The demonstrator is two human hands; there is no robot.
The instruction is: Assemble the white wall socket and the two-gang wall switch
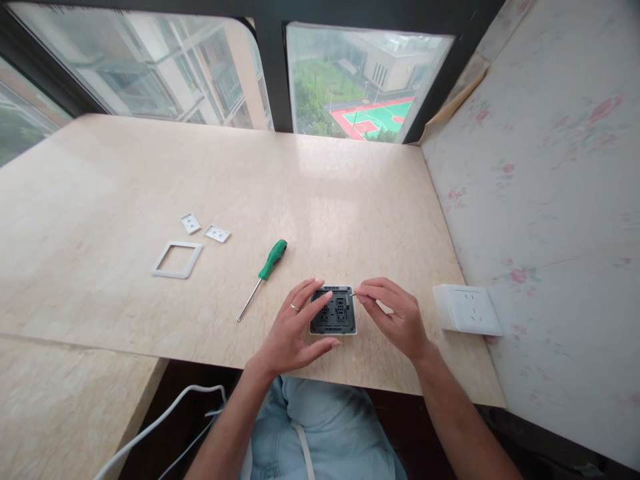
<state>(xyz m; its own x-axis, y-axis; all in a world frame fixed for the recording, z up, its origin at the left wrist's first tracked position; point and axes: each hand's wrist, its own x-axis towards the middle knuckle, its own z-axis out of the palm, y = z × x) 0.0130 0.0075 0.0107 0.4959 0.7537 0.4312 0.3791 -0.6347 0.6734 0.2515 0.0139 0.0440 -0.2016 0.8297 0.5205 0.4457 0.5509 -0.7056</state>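
Observation:
A square wall switch or socket body (333,327) with a black inner plate and pale edge lies on the ledge in front of me. My left hand (299,327), with a ring on one finger, spreads over its left side. The fingers are apart; the index fingertip rests at or just above the black plate, and the thumb lies near the front edge. At the plate's far right corner, my right hand (393,312) pinches a small, thin screw (353,295) between thumb and fingers. Left of my hands lies a screwdriver (273,260) with a green handle.
A white square frame (192,264) and two small white cover pieces (191,223) (217,233) lie further left on the stone ledge (350,200). A white socket box (467,310) stands by the papered wall at right. White cables (165,413) hang below the front edge.

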